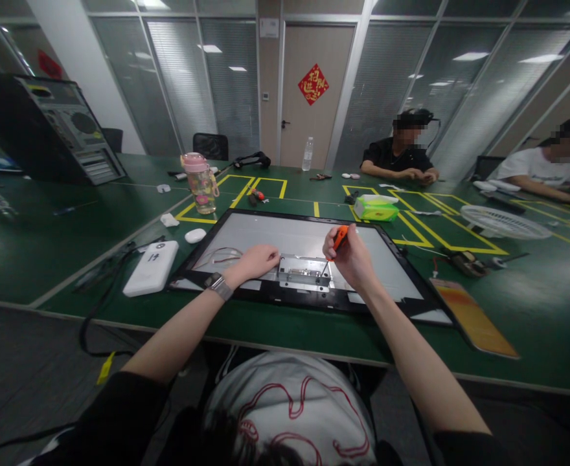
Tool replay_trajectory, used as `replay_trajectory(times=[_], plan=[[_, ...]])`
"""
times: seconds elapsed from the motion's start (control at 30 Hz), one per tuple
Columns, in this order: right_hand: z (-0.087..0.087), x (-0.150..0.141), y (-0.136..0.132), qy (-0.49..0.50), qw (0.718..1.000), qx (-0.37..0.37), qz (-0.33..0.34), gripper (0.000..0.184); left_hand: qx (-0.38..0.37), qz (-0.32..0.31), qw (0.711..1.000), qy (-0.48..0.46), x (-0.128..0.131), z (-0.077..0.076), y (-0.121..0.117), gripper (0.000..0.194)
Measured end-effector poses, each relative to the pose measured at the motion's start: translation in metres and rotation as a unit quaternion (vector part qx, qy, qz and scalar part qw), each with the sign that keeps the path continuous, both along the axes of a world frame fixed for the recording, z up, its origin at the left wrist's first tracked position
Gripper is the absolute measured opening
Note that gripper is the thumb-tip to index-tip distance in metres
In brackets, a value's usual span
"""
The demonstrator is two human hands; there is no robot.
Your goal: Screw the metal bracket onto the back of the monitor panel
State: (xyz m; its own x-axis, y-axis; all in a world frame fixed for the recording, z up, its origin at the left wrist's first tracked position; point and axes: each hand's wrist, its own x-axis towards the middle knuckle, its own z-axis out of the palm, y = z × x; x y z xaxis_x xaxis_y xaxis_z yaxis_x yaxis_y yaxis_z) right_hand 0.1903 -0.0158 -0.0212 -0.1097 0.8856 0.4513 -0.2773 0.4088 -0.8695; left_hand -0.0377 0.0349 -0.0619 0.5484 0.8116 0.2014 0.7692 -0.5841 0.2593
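An orange-handled screwdriver (pixel 340 238) is gripped in my right hand (pixel 355 262), its thin shaft slanting down to the right part of a metal bracket (pixel 304 279). That bracket sits at the near-middle edge of a flat display panel (pixel 295 236), which has a black frame and a pale grey back. My left hand (pixel 260 260) rests on the panel at the bracket's left end, fingers curled closed; whatever they may hold is hidden. Thin wires (pixel 221 254) lie on the panel to the left of that hand.
Left of the panel lie a white power bank (pixel 151 268) and a small white case (pixel 195 235); a pink-lidded bottle (pixel 200 184) stands behind. On the right are an orange-yellow slab (pixel 474 317), a green-and-white pack (pixel 375 208) and a white round grille (pixel 503 222). Two people sit beyond.
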Motion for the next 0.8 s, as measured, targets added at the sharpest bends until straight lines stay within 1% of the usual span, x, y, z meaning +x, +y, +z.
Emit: replay_trajectory(times=[0.07,0.2,0.27,0.37,0.47,0.67,0.8], plan=[[-0.0002,-0.0002,0.0002,0.007,1.0,0.004,0.004,0.047,0.001,0.002,1.0,0.0,0.0,-0.0002,0.0001,0.031],[-0.0006,-0.0014,-0.0006,0.015,1.0,0.019,-0.013,0.042,0.005,0.002,1.0,0.003,0.0003,-0.0003,-0.0001,0.032],[-0.0004,-0.002,-0.0017,0.035,0.999,0.01,-0.005,0.042,0.006,0.001,1.0,0.007,0.0005,-0.0004,-0.0001,0.033],[0.0003,-0.0025,-0.0035,0.067,0.997,-0.023,0.013,0.046,0.008,0.002,1.0,0.01,0.0007,-0.0005,0.0002,0.033],[0.0012,-0.0025,-0.0043,0.082,0.995,-0.043,0.027,0.047,0.01,0.004,1.0,0.008,0.0007,-0.0004,0.0003,0.033],[0.002,-0.0016,-0.004,0.091,0.995,-0.033,0.03,0.042,0.01,0.001,1.0,0.01,-0.0001,-0.0009,0.0003,0.032],[0.0019,-0.0013,-0.0037,0.09,0.994,-0.041,0.039,0.049,0.009,0.0,1.0,0.01,-0.0002,-0.001,0.0004,0.031]])
